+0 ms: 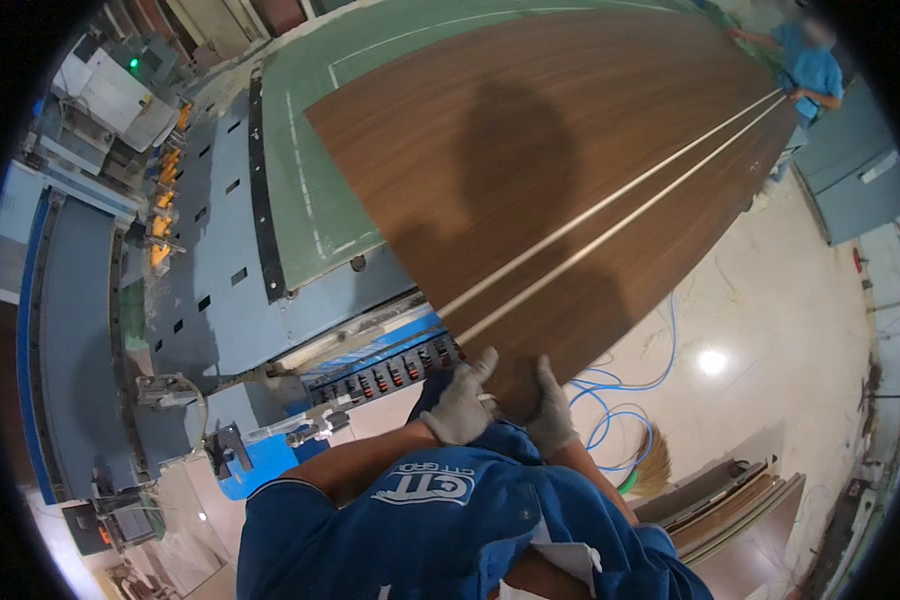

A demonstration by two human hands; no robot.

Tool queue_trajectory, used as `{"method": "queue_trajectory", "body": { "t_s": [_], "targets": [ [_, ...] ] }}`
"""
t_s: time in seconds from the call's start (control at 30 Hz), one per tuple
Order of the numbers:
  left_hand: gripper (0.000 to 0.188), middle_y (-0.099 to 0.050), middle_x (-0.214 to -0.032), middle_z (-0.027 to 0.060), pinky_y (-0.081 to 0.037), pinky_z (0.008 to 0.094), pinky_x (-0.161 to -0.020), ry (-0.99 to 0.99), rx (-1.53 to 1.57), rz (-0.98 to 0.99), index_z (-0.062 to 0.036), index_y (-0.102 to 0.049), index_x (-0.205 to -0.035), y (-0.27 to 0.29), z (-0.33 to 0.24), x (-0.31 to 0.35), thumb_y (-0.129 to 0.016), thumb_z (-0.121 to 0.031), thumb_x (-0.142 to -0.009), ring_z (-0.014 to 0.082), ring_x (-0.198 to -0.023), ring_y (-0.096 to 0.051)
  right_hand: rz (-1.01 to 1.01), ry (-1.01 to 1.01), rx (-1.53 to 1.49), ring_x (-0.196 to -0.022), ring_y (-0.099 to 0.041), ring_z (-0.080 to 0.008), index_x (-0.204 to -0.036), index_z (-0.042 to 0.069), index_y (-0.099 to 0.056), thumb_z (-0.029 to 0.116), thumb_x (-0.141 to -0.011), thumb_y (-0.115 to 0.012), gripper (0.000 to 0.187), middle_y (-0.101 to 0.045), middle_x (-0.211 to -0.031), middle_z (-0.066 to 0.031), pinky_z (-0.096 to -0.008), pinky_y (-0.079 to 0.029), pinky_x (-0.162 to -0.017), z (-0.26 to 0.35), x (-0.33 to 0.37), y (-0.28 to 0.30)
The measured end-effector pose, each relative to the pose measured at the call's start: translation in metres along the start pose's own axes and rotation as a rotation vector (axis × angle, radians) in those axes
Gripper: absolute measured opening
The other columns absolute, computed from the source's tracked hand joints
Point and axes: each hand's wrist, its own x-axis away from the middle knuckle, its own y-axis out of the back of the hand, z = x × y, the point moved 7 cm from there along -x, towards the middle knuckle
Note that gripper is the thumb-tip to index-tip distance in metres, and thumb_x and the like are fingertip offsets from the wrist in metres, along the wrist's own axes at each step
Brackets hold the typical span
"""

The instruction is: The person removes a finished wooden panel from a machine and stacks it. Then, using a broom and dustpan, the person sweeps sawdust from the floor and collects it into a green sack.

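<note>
A large brown wood-grain panel point(440, 130) stretches from my body to the far right, with two pale lengthwise strips point(590, 225) running along it. My left hand point(460, 402), in a pale work glove, grips the near end, thumb on top and the other fingers curled at the edge. Close by, my right hand point(552, 410), gloved too, clasps the same end near its right corner; its fingers under the panel are hidden. At the far right end, a person in a blue shirt point(815, 65) has hands at the panel's edge.
Under the panel's left part lies a green-topped machine bed point(300, 170). A grey-blue machine table point(210, 240) with orange clamps point(162, 215) stands left. Blue hose point(660, 375) coils on the floor at right, near a straw broom point(654, 462) and stacked boards point(740, 510).
</note>
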Motion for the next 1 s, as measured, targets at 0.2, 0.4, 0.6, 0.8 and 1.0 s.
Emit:
{"method": "queue_trajectory", "body": {
  "t_s": [0.2,0.4,0.6,0.8,1.0],
  "targets": [
    [0.068,-0.053,-0.131,0.0231,-0.046,0.0511,-0.096,-0.478,-0.41,-0.179,-0.001,-0.05,-0.133,0.07,-0.144,-0.031,-0.054,-0.055,-0.092,0.0379,-0.12,-0.051,-0.383,0.296,0.06,-0.111,-0.061,-0.0265,-0.132,0.006,-0.049,0.038,-0.092,-0.065,0.054,-0.061,-0.123,-0.0121,-0.0408,-0.052,-0.095,0.076,0.102,0.116],
    [0.078,-0.04,-0.144,0.0138,-0.04,0.053,-0.103,-0.611,0.019,0.385,-0.015,-0.038,-0.144,0.023,-0.258,-0.116,-0.062,-0.06,-0.085,0.033,-0.129,-0.043,-0.486,0.437,0.174,-0.111,-0.061,-0.0233,-0.133,0.005,-0.05,0.039,-0.088,-0.071,0.06,-0.061,-0.124,-0.0094,-0.0373,-0.05,-0.096,0.122,0.149,0.183],
    [0.064,-0.049,-0.138,0.0104,-0.039,0.0564,-0.103,-0.709,0.049,0.013,-0.0169,-0.042,-0.14,0.003,-0.255,-0.135,-0.062,-0.05,-0.09,0.0337,-0.127,-0.046,-0.52,0.387,0.165,-0.109,-0.061,-0.0194,-0.131,0.009,-0.053,0.04,-0.085,-0.074,0.059,-0.063,-0.121,-0.0062,-0.0383,-0.051,-0.094,0.129,0.165,0.184],
    [0.054,-0.053,-0.134,0.0095,-0.045,0.0579,-0.092,-0.583,-0.027,0.064,-0.0169,-0.048,-0.133,0.018,-0.285,-0.143,-0.067,-0.04,-0.088,0.0333,-0.119,-0.052,-0.5,0.422,0.184,-0.109,-0.061,-0.0173,-0.13,0.009,-0.056,0.035,-0.087,-0.073,0.053,-0.063,-0.122,-0.0044,-0.0352,-0.051,-0.093,0.138,0.171,0.162],
    [0.044,-0.06,-0.125,0.0067,-0.049,0.0568,-0.087,-0.541,0.101,-0.031,-0.0152,-0.058,-0.124,0.04,-0.279,-0.177,-0.07,-0.035,-0.087,0.0308,-0.116,-0.055,-0.574,0.46,0.297,-0.12,-0.054,-0.0145,-0.134,0.001,-0.053,0.031,-0.089,-0.072,0.057,-0.058,-0.131,-0.0042,-0.0304,-0.043,-0.102,0.153,0.193,0.148]
  ]
}}
